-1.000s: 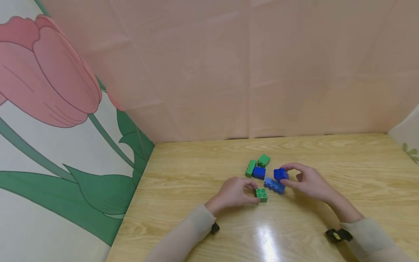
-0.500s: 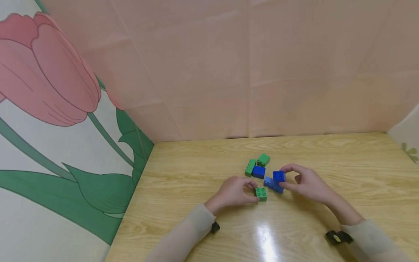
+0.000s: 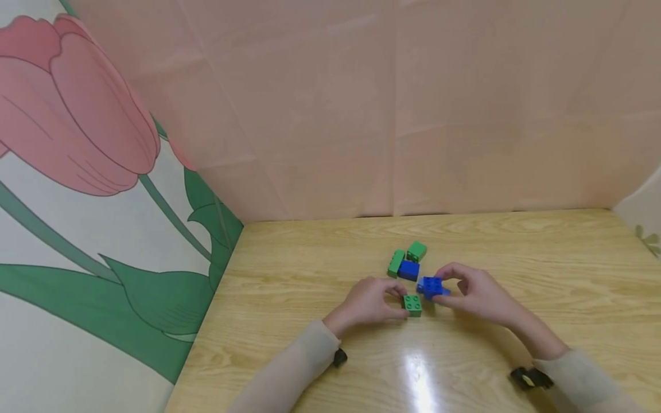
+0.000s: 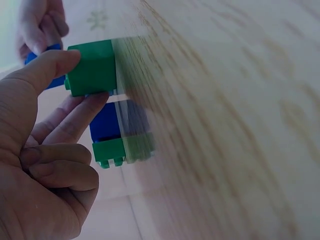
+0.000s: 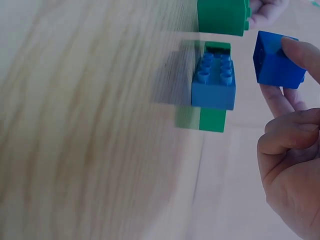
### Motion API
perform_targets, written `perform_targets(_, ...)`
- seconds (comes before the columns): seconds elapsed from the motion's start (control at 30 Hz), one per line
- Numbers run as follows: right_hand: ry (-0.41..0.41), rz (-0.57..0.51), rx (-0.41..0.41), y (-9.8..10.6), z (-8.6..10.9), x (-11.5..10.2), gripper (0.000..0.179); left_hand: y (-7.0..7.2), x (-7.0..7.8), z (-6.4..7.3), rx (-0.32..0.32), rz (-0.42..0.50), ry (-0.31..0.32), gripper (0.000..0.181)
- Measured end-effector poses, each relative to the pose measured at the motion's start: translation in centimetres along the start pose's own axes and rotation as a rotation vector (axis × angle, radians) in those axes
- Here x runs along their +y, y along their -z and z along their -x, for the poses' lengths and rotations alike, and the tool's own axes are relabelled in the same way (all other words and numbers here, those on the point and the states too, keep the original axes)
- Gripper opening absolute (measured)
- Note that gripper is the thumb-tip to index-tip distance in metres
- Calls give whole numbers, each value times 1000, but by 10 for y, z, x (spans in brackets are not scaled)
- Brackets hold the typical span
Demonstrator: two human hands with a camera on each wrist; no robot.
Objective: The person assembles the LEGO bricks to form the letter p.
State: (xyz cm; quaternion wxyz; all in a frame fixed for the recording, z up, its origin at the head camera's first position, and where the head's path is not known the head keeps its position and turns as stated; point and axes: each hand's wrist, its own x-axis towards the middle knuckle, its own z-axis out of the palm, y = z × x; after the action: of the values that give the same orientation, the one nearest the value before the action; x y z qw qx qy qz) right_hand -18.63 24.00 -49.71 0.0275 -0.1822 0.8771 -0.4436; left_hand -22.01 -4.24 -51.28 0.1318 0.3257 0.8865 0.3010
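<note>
My left hand [image 3: 369, 302] pinches a square green building brick [image 3: 412, 305] between thumb and fingers, and the brick stands on the table with its studs up. In my right hand [image 3: 480, 292] a dark blue square brick [image 3: 432, 287] is held by thumb and fingertips. The right wrist view shows this blue brick [image 5: 279, 60] raised off the table, apart from the long lighter blue brick [image 5: 214, 92]. That long brick lies studs up on the tabletop, and in the head view the held brick covers most of it.
Behind the hands lie another dark blue brick [image 3: 409, 270], a narrow green brick [image 3: 396, 264] and a further green brick [image 3: 416, 250], close together. The wooden table [image 3: 289, 258] ends at a pink-covered wall [image 3: 320, 143]. A tulip-painted wall [image 3: 103, 120] stands at the left.
My right hand has moved left with the dark blue brick, bringing it over the long blue brick and turning its studs upward. My left hand stays in place, holding the green brick.
</note>
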Motion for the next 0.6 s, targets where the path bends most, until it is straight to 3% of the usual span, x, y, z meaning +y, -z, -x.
perform_targets(0.4,82,-87,-47,-13,-5,-11,37,3,2,0,-3,1,-16,35)
perform_targets(0.6,89,-44,-59,-20,-7,-11,36,2,0,-1,4,-18,-27,37)
